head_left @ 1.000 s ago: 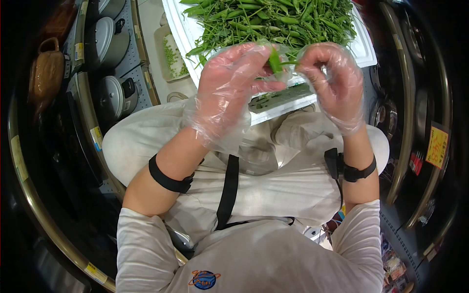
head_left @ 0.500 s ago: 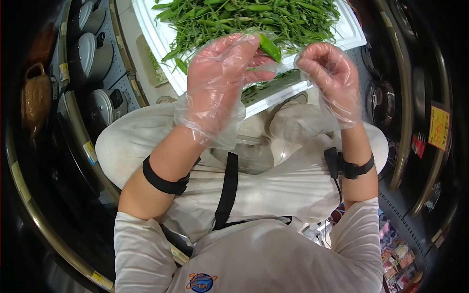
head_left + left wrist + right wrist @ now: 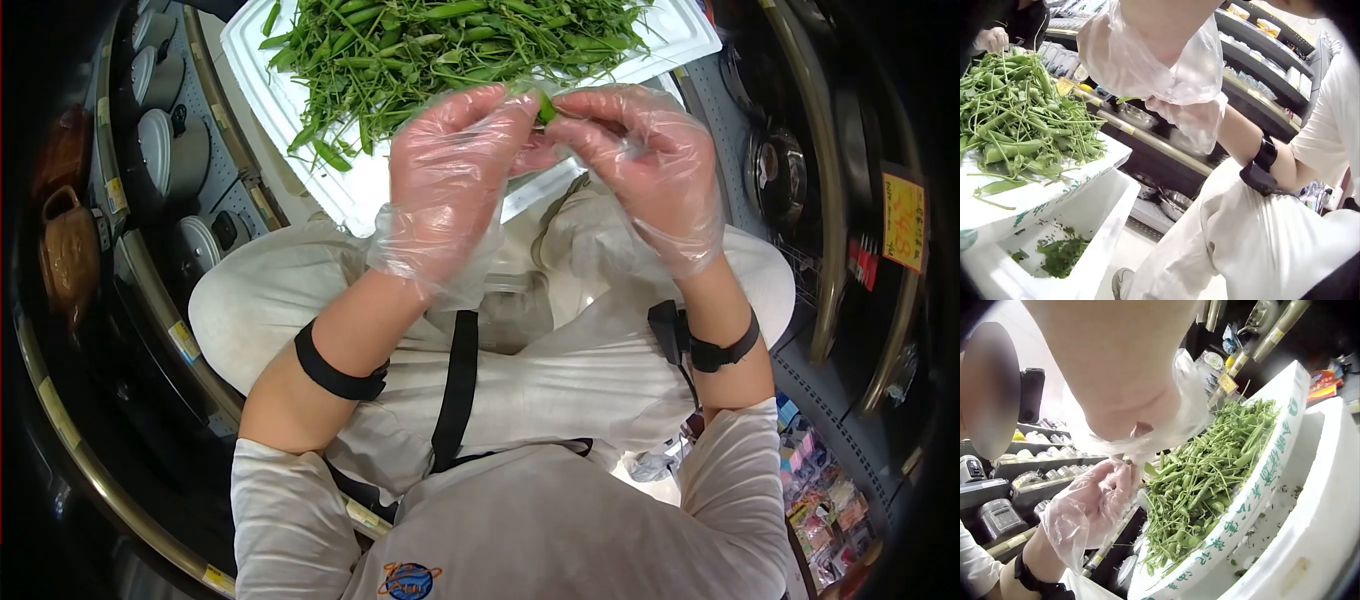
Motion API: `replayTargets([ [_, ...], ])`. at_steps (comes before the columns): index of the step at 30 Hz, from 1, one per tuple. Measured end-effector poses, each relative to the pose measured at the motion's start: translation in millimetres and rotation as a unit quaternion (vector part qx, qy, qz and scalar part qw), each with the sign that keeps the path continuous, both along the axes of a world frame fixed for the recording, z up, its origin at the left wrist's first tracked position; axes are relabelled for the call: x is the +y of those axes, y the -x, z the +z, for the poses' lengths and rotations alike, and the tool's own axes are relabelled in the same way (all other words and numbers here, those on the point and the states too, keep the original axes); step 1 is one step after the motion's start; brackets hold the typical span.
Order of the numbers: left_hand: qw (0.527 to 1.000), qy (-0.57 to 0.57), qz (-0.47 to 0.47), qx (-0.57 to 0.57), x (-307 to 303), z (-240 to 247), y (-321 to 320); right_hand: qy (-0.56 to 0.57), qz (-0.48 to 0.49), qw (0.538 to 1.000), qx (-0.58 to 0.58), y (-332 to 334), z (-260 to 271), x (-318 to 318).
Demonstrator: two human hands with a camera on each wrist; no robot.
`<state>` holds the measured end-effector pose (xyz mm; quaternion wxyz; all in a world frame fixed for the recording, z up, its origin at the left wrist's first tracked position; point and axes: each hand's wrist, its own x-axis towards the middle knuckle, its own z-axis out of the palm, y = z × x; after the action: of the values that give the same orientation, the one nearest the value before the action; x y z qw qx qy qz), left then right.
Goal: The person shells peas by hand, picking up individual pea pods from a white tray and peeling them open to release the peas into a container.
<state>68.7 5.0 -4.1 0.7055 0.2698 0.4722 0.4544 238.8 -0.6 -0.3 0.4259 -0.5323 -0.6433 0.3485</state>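
Note:
A green pea pod (image 3: 546,108) is held between both hands over the near edge of a white foam lid (image 3: 335,200), partly hidden by fingers. My left hand (image 3: 450,175), in a clear plastic glove, pinches it from the left. From the other side, my gloved right hand (image 3: 645,165) grips its end between thumb and fingers. In the right wrist view the left hand (image 3: 1094,497) shows its curled fingers. Beyond the hands, a heap of pea pods and stems (image 3: 440,45) covers much of the lid.
The lid sits on a white foam box (image 3: 1107,231) with leafy scraps (image 3: 1063,253) inside. Shelves of pots (image 3: 170,150) line the left, and pans (image 3: 775,170) stand on the right. Another person's gloved hand (image 3: 991,39) is beyond the heap.
Earlier the right hand held a thin strand by the pod, then was apart from it; now it has come left and grips the pod. The heap has shifted left in the head view.

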Motion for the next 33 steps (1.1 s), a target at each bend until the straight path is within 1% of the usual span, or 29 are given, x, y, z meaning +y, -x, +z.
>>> replayTargets([
  [1,1.000,0.001,-0.002,0.000,0,0,-1,-0.017,-0.006,0.999,-0.042,1,2,-2],
  [2,0.999,-0.007,-0.014,0.032,-1,0,-3,-0.034,-0.012,0.996,-0.085,1,3,-4],
  [3,0.997,-0.016,-0.025,0.064,-1,-1,-4,-0.033,-0.015,0.996,-0.086,1,2,-4],
  [5,0.998,-0.026,-0.026,0.060,-3,-4,-7,-0.062,-0.030,0.989,-0.128,0,-1,-4],
  [6,0.997,-0.038,-0.024,0.057,-4,-6,-8,-0.061,-0.033,0.989,-0.128,-1,-2,-5],
  [9,0.998,-0.040,-0.008,0.046,-4,-12,-11,-0.043,-0.039,0.992,-0.108,-1,-6,-5],
  [11,0.998,-0.042,-0.010,0.041,-4,-12,-10,-0.003,-0.037,0.999,-0.028,-2,-9,-4],
  [12,0.998,-0.044,-0.011,0.035,-4,-12,-10,-0.003,-0.037,0.999,-0.028,-2,-10,-4],
  [14,0.998,-0.042,-0.013,0.034,-5,-11,-9,0.077,-0.057,0.995,0.038,-1,-10,-5],
  [15,0.999,-0.038,-0.016,0.033,-5,-10,-9,0.077,-0.056,0.995,0.038,-3,-9,-5],
  [17,0.999,-0.042,-0.018,0.025,-4,-9,-6,0.152,-0.043,0.983,0.096,-3,-4,-3],
  [19,0.999,-0.045,-0.020,0.016,-3,-9,-4,0.153,-0.034,0.982,0.104,-5,-6,-2],
  [21,0.998,-0.046,-0.048,0.020,-3,-7,-1,0.155,-0.027,0.981,0.113,-8,-10,0],
  [23,0.998,-0.043,-0.050,0.009,-3,-6,2,0.170,0.011,0.971,0.165,-14,-14,3],
  [24,0.998,-0.042,-0.052,-0.002,-2,-6,3,0.170,0.011,0.971,0.165,-15,-12,4],
  [26,0.997,-0.032,-0.065,-0.007,-1,-6,7,0.229,0.034,0.955,0.183,-19,-4,6],
  [27,0.997,-0.023,-0.078,-0.012,0,-6,8,0.229,0.034,0.955,0.182,-20,-3,7],
  [29,0.997,-0.023,-0.075,-0.023,0,-9,12,0.268,0.055,0.947,0.169,-22,-2,10],
  [31,0.997,-0.024,-0.072,-0.033,0,-10,14,0.255,0.052,0.950,0.171,-18,-5,9],
  [33,0.998,-0.022,-0.060,-0.005,-2,-10,14,0.241,0.050,0.954,0.173,-13,-5,11],
])
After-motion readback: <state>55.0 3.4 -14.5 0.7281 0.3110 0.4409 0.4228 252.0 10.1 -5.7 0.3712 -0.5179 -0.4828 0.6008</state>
